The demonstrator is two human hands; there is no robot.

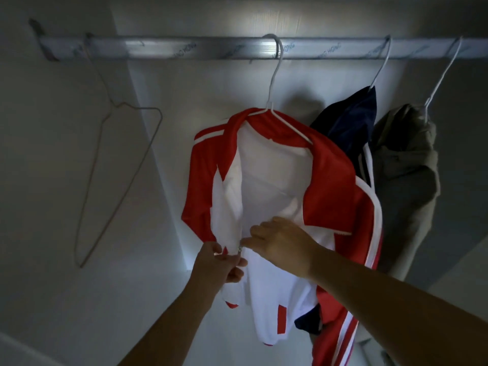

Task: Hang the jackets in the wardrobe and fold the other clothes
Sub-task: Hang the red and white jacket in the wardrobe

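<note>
left hand (220, 264) pinches red-white jacket (335, 204) front edge, right hand (284, 245) pinches its zip (239, 249) | 3 jackets hung total | 3 loaded hangers + 1 bare hanger (121, 192) | 1 rail (184, 47)

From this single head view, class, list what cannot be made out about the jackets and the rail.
1. Zip of the red and white jacket: head view, the left hand and right hand cover it; whether its halves are joined is unclear.
2. Navy jacket: head view, mostly behind the red and white jacket.
3. Olive jacket: head view, lower part lost in shadow.
4. Print on the rail: head view, blurred, unreadable.
</note>
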